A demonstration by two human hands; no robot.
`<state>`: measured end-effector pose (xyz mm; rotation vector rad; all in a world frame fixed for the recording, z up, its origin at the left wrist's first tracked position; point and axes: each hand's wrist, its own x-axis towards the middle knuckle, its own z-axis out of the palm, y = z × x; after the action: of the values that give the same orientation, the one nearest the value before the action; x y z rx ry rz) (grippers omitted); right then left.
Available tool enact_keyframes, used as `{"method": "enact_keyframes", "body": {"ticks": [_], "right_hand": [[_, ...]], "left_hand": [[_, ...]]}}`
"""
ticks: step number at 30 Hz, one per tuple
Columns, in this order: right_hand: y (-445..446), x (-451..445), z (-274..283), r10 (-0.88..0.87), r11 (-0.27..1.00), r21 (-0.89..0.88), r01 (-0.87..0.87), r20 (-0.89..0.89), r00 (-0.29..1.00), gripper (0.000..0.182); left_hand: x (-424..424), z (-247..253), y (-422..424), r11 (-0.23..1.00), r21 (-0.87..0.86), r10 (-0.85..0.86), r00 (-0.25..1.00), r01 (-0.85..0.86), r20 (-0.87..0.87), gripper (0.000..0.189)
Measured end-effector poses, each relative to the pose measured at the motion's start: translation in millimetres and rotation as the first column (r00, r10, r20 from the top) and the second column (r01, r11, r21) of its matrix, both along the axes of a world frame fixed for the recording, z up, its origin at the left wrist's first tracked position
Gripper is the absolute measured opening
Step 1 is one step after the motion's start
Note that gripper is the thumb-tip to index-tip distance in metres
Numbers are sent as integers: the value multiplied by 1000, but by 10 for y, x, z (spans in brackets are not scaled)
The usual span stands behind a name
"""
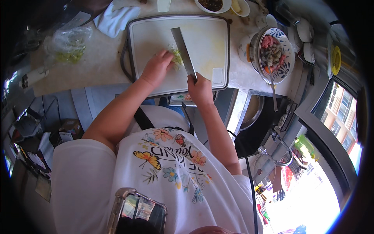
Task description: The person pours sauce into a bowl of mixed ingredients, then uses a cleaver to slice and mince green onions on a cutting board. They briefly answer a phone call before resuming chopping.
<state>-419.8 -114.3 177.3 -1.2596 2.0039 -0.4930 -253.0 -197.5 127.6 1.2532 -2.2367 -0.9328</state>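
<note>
My right hand [201, 89] grips the handle of a kitchen cleaver [183, 49]. Its long blade reaches up and to the left across a white cutting board [204, 38] with a dark rim. Against the blade's left side lies a small heap of chopped pale-green vegetable [177, 59], partly covered by the blade and fingers. My left hand [157, 66] is at the heap's left edge, fingers curved and slightly blurred; whether they pinch any pieces is unclear.
To the right, a glass bowl [257, 65] and patterned dish hold raw meat, with a long metal utensil [273, 93] leaning out. A bowl of dark sauce [211, 5] stands behind the board. Leftward lie a white cloth [117, 19] and a plastic bag of greens [70, 44]. A sink [252, 112] is lower right.
</note>
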Motion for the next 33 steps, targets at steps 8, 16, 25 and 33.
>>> {"method": "enact_keyframes", "body": {"ticks": [8,16,25,33], "right_hand": [[18,20,35,-22,1000,2,22,28,999,20],[60,10,72,-32,999,-10,33,26,999,19],[86,24,34,97,995,40,-95,-75,992,15],[41,97,26,143,987,97,-131,-128,981,15]], "left_hand": [[10,-146,-66,990,-137,-7,997,18,79,38],[-113,-114,146,985,-169,46,997,-36,56,33],[-49,-117,114,991,-135,-14,1000,13,-10,23],[-27,-193,64,989,-142,-45,999,47,19,15]]}}
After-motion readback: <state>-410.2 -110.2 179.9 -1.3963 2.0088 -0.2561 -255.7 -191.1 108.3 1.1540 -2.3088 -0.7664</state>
